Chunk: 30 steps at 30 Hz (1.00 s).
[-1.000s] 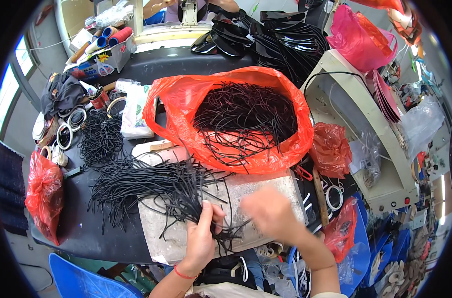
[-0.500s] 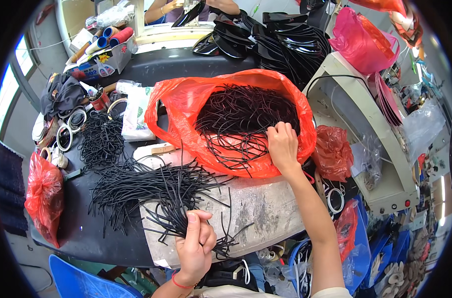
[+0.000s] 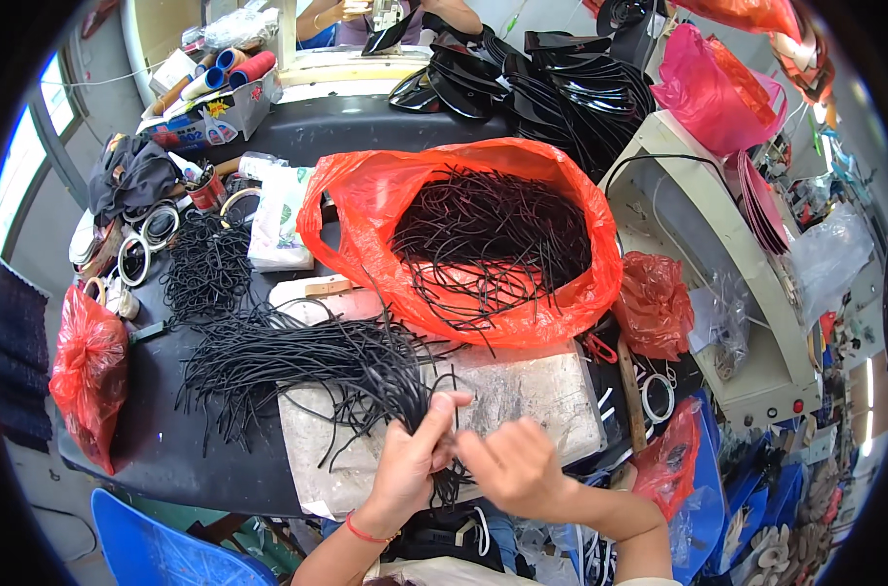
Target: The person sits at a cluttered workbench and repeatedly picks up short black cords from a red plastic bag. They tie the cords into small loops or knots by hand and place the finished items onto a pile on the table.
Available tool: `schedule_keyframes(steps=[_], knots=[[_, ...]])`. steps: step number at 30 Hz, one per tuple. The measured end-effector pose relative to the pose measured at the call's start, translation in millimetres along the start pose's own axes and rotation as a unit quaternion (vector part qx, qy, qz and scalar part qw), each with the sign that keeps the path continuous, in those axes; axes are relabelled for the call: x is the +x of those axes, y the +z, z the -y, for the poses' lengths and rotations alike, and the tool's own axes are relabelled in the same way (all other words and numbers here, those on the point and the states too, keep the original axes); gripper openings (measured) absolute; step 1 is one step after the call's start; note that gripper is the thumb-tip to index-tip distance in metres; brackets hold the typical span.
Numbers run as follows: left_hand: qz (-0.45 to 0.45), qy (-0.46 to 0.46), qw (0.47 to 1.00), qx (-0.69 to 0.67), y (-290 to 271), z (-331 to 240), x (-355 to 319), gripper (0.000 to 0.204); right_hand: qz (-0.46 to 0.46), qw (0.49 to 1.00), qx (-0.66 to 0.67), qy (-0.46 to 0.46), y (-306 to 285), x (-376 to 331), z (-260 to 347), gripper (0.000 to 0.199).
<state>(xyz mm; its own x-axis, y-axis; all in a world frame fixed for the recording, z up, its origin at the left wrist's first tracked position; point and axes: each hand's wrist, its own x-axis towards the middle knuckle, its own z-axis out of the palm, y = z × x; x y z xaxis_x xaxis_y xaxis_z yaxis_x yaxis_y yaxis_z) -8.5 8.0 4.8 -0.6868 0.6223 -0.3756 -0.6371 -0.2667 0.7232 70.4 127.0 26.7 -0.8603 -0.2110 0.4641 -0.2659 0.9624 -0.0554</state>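
Note:
My left hand, with a red string at the wrist, is closed round a bundle of thin black cords at the front of a worn pale board. Close beside it, my right hand has its fingers curled at the bundle's right side. Motion blurs it a little, and whatever its fingertips hold is hidden. More loose black cords lie in a heap to the left, half on the board. Behind the board, an open red plastic bag is full of tangled black cords, some spilling over its front rim.
A tied red bag stands at the left edge, near tape rolls and another cord tangle. A beige machine housing stands at right. Glossy black pieces are stacked at the back, near another person's hands.
My right hand has left the cords in the red bag and come down beside my left hand. The left hand has shifted slightly right with its bundle, which now stands more gathered.

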Motion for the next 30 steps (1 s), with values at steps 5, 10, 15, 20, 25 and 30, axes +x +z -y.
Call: schedule_keyframes(steps=[5, 10, 15, 20, 25, 30], knots=[[-0.084, 0.335, 0.933, 0.102, -9.6, 5.2, -16.0, 0.033, -0.023, 0.98, 0.182, 0.073, 15.1, 18.6, -35.2, 0.014], [-0.127, 0.204, 0.965, -0.109, 6.2, -11.7, -16.4, 0.032, -0.019, 0.991, 0.041, 0.127, 84.3, 52.7, -103.8, 0.011], [-0.09, 0.151, 0.979, -0.105, -13.5, -8.0, -12.3, 0.031, -0.009, 0.988, -0.008, 0.156, 93.9, 49.7, -109.4, 0.014], [-0.069, 0.077, 0.989, -0.103, -5.6, -7.3, -7.7, 0.032, -0.189, 0.972, -0.004, 0.143, 63.5, 51.8, -116.3, 0.006], [0.004, 0.039, 0.997, -0.069, -5.3, -4.4, -3.3, 0.033, -0.126, 0.991, -0.037, 0.021, 26.6, 31.0, -54.5, 0.019], [-0.039, 0.029, 0.999, -0.004, -2.4, -7.8, -1.9, 0.034, -0.037, 0.992, 0.122, -0.024, 14.9, 1.8, -5.9, 0.015]])
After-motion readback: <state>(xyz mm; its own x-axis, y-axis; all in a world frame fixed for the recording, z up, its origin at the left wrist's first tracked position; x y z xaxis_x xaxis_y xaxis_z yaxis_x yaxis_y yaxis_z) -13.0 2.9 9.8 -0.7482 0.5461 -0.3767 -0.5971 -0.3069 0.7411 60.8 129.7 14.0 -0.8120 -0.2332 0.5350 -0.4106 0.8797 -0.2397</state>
